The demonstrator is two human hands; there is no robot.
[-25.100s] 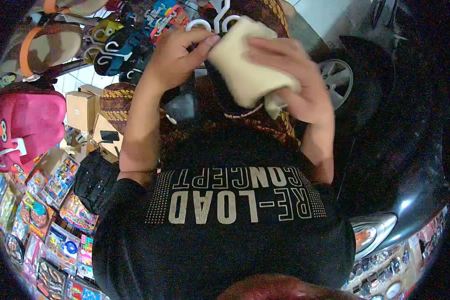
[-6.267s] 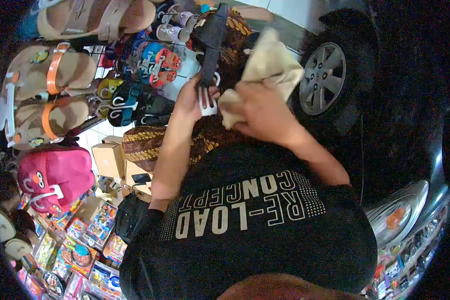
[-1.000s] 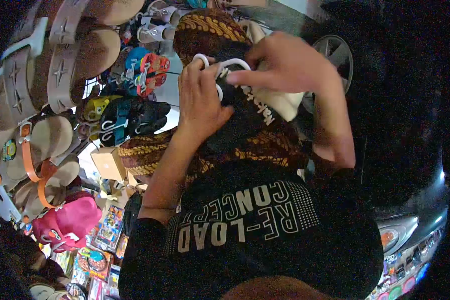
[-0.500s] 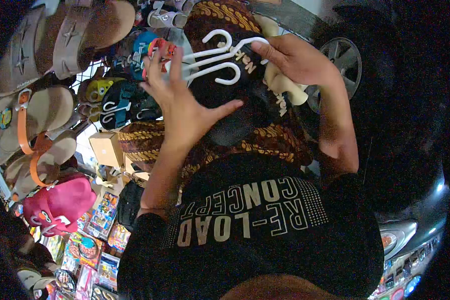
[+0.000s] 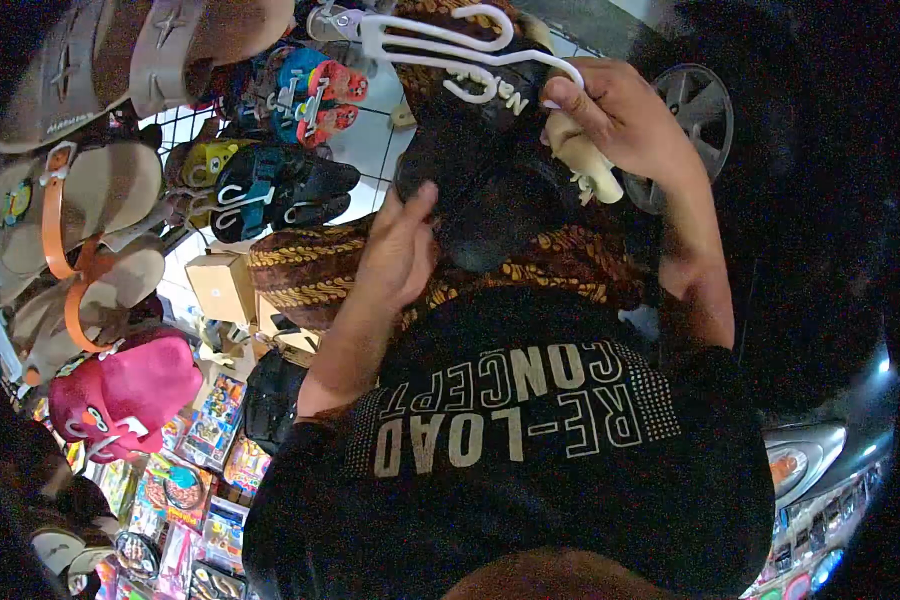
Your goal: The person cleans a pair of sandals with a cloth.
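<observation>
A white plastic shoe hanger (image 5: 435,40) with several hooked arms is pinched between the thumb and fingers of my right hand (image 5: 615,115), at the top of the view. Lower and to the left, my left hand (image 5: 400,245) is closed on the edge of what looks like a black sandal (image 5: 435,160) over my lap. Its outline is hard to make out against the other dark things there. Pale raised letters (image 5: 510,98) show on the black surface under the hanger. A cream-coloured rounded piece (image 5: 582,155) sticks out below my right hand.
Sandals on hangers (image 5: 95,205) fill the left side, with red and blue ones (image 5: 320,100) on a wire rack. A cardboard box (image 5: 220,288), a pink cap (image 5: 135,390) and packaged toys (image 5: 175,490) lie below. A dark vehicle with a wheel (image 5: 695,130) stands at right.
My left hand has left the hanger, moved down and closed at the black sandal. The hanger has risen and shifted slightly in my right hand, which still holds it.
</observation>
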